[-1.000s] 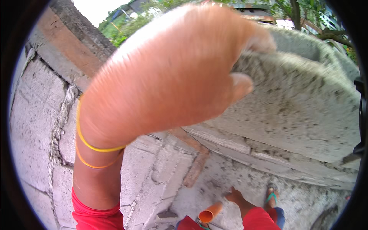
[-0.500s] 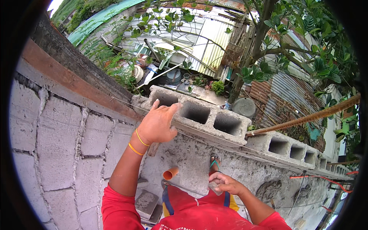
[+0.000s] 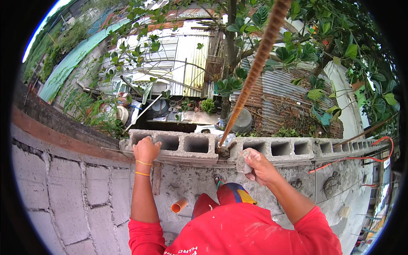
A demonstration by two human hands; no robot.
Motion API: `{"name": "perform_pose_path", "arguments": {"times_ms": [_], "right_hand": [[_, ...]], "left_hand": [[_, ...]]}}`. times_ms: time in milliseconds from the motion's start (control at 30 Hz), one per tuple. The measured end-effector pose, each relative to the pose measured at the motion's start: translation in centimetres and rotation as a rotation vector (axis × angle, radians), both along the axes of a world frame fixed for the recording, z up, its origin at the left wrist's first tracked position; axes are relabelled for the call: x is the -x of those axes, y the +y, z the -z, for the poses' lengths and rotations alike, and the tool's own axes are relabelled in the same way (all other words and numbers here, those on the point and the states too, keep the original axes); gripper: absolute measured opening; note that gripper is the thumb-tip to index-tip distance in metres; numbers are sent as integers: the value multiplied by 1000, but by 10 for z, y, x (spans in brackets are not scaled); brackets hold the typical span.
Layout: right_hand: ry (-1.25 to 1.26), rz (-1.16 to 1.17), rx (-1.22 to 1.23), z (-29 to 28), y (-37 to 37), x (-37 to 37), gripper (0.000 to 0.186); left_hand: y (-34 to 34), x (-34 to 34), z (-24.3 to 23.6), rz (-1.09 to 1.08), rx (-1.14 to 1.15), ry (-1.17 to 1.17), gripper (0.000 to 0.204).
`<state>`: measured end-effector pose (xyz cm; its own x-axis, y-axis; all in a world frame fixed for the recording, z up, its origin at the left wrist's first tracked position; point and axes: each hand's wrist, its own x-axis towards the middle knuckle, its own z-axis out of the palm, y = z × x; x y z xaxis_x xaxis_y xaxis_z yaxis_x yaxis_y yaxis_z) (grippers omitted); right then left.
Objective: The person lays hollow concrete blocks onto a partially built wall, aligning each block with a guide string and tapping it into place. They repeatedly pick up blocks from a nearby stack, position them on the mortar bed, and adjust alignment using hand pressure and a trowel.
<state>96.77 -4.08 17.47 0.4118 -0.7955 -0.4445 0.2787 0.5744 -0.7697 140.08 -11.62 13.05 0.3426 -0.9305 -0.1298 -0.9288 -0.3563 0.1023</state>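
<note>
A grey concrete hollow block (image 3: 189,147) with open cells sits on top of the wall in front of me. My left hand (image 3: 146,149), with yellow bands at the wrist, is closed over the left part of its near edge; the fingertips are partly hidden. To the right, my right hand (image 3: 260,166) grips a small grey chunk of concrete (image 3: 243,161). This chunk is held up at the near face of the neighbouring hollow block (image 3: 278,149). Between the two blocks is a gap, where a rusty steel bar (image 3: 250,80) rises.
A string line (image 3: 204,160) runs along the blocks' near side. On the left stands a plastered block wall (image 3: 63,182) below a reddish-brown beam (image 3: 63,138). An orange pipe (image 3: 179,205) stands near my feet. A red hose (image 3: 352,158) hangs at right; a tree and metal roofs lie beyond.
My left hand has come down from above the block and closed on its edge. My right hand has risen from beside my legs to the wall with the chunk. The view has turned right.
</note>
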Motion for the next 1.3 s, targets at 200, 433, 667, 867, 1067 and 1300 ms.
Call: {"name": "perform_pose_path", "arguments": {"times_ms": [200,433,667,867,1067,1300], "right_hand": [[88,108,62,-17,-40,32,46],[26,-276,296,-6,-195,81,58],[213,-473,227,86,-303,47,53],[282,-762,149,185,-321,-7,49],[469,-725,341,281,-300,-68,55],[425,-818,335,323,-286,-113,48]], "left_hand": [[-4,2,18,-6,-4,-87,44],[-17,4,24,101,-90,-144,44],[-23,31,20,-55,-63,-96,40],[-29,40,19,-114,-46,-17,36],[-22,34,26,-109,-23,-17,32],[-18,33,28,-128,-40,-38,30]]}}
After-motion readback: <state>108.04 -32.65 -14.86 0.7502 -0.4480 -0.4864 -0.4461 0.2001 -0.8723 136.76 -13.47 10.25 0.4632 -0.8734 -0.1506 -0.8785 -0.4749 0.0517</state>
